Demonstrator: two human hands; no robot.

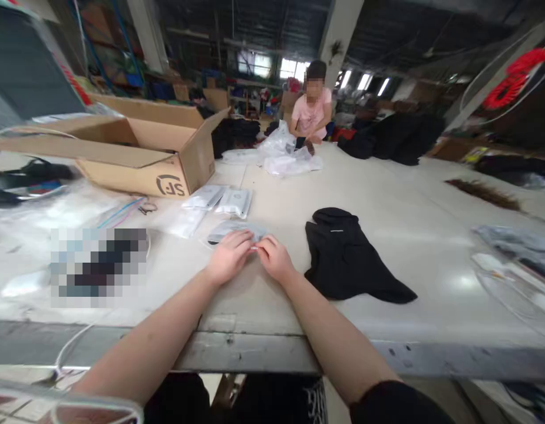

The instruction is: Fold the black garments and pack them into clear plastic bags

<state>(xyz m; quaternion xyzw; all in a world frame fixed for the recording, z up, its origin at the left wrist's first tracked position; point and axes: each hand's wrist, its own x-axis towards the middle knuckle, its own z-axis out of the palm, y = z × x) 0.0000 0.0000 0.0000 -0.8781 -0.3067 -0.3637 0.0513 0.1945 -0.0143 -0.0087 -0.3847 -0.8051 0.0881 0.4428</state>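
Observation:
A clear plastic bag (241, 227) lies on the table in front of me, with something dark showing at its left end. My left hand (230, 257) rests over its near edge, fingers curled and pressed together. Close beside it, my right hand (275, 257) pinches the same near edge between thumb and fingers. My hands hide most of that edge. To the right of my right hand lies a folded black garment (349, 259) with a small pale strip near its top. Two flat white packets (235, 202) sit just beyond the bag.
An open cardboard box (135, 174) stands at the left rear. Loose clear plastic (69, 206) and a blurred-out dark object (108, 259) lie to the left. Across the table a person in pink (311, 112) crouches by crumpled plastic (285, 156). Dark cloth (400, 138) is piled at the back right.

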